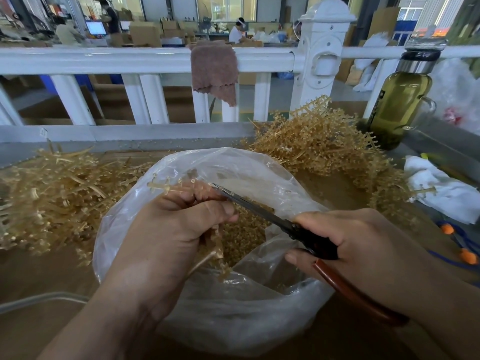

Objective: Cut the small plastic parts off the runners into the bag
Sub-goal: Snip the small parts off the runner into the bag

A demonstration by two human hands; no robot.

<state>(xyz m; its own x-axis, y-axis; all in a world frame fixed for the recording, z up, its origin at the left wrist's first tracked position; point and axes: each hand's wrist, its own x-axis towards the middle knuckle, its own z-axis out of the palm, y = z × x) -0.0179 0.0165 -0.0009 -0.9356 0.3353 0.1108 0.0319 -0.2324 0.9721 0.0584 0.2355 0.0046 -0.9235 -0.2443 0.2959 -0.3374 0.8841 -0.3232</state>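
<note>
Brown work surface (52,268) w/ a white plastic railing (130,59) along its far edge. A pinkish-brown cloth (214,71) hangs over the top rail. Behind it is a factory hall w/ cardboard boxes and people at benches. A glass bottle of olive-green liquid w/ a steel cap (397,107) stands at far right, w/ a crumpled white rag (441,188) below it.

Heaps of amber plastic runners lie left (52,193) and at right rear (319,146) of a clear plastic bag (233,320), which sits open at centre. Loose small amber parts (244,235) lie in the bag's bottom, under and between both hands.

The left hand (166,229) is over the bag mouth, fingers and thumb curled round a bundle of amber runner sticks (166,187). The sticks' ends poke out above and below the fist.

The right hand (358,245) grips black-pivot scissors w/ red-brown handles (254,206). The blades look nearly together, w/ the tip at the runner just beside the left fingers, also over the bag.
</note>
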